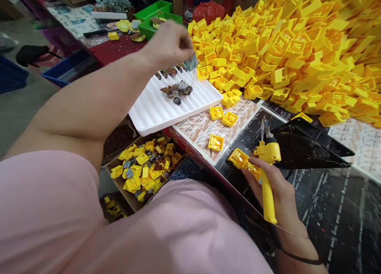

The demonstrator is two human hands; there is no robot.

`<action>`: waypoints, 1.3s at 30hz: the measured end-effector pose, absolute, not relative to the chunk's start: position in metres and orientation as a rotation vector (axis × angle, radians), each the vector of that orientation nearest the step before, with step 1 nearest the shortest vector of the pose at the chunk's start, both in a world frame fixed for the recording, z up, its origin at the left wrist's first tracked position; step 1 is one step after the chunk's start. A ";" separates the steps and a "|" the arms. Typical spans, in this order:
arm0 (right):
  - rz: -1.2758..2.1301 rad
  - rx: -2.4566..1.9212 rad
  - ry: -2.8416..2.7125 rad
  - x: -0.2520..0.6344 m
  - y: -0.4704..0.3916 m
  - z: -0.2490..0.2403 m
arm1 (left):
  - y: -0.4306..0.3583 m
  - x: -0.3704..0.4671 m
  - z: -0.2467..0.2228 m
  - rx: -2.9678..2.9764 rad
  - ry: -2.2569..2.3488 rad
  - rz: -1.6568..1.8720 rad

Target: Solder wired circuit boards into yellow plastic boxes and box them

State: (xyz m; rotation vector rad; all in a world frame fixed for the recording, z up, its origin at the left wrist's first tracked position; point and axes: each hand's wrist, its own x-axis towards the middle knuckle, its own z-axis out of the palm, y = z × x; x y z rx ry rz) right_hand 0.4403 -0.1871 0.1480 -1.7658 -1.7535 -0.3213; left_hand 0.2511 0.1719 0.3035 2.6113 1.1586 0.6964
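My left hand (169,43) is raised over a white ridged tray (154,111) and pinches a small grey-green component (191,63). A few small dark and copper parts (177,91) lie on the tray below it. My right hand (275,186) grips a yellow soldering iron (268,174), its tip pointing up and away. The same hand's fingers also hold a yellow plastic housing (241,160) against the black mat. Three loose yellow housings (216,142) lie on the patterned paper between the two hands.
A huge heap of yellow housings (297,47) fills the right and far side. A cardboard box (143,170) of yellow pieces sits low at the left. A black fan (303,149) stands beside the iron. Green bins (154,20) and clutter lie beyond.
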 end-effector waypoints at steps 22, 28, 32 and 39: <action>-0.035 -1.793 -1.853 0.412 -0.129 0.138 | 0.061 0.250 0.213 3.059 0.705 -0.281; -0.242 -1.741 -1.736 0.413 -0.149 0.145 | 0.040 0.225 0.199 3.106 0.831 -0.273; -0.338 -1.727 -1.641 0.412 -0.171 0.161 | 0.040 0.225 0.200 3.083 0.957 -0.065; -0.423 -1.742 -1.535 0.416 -0.205 0.160 | 0.039 0.250 0.191 2.971 1.240 -0.092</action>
